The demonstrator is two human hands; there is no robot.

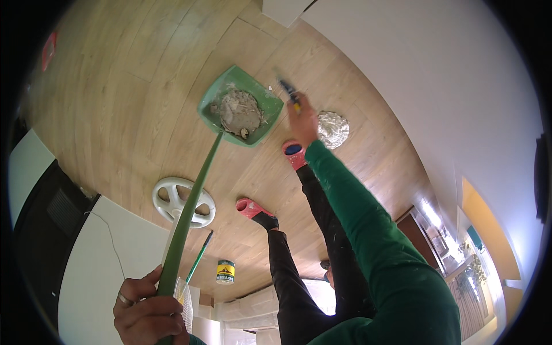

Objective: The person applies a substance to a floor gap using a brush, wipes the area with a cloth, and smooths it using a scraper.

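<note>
My left hand (150,307) is wrapped round the long green handle (192,210) of a dustpan, low in the view. The green dustpan (210,98) lies on the floor with a heap of grey debris (240,112) in it. To the right of the pan, my right hand (303,121) grips what looks like a putty knife (290,94) with a black and yellow handle. Its blade end is blurred, close to the floor and apart from the pan's rim. Beside my right wrist lies a round, crumpled, silvery thing (334,130).
My feet wear pink clogs (248,207) just below the pan. A white wheel-shaped piece (164,192) lies left, partly behind the dustpan handle. Nearby are a green pole (199,256) and a paint can (225,272). A white wall (420,75) curves along the right.
</note>
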